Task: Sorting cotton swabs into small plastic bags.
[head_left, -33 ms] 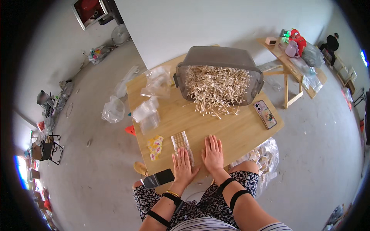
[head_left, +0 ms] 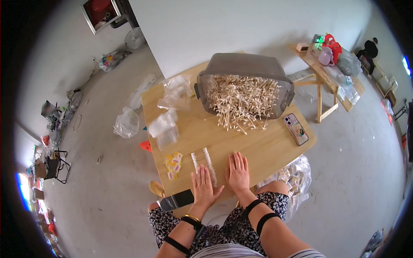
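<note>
Cotton swabs lie side by side in a neat row on the wooden table. My left hand rests flat with fingers stretched over the row's near end, hiding part of it. Just right of the row, my right hand lies palm down on the wood, fingers extended, holding nothing. Beyond them a grey plastic bin is tipped on its side, and a heap of loose swabs spills from its mouth. Yellow-and-white paper labels sit left of the row.
Clear plastic bags cover the table's left side. A phone in a patterned case lies at the right edge, a dark flat object at the near left. A bag of small packs stands below. A side table is at back right.
The fingers of my left hand look slightly more spread. My right hand and the things on the table stay in place.
</note>
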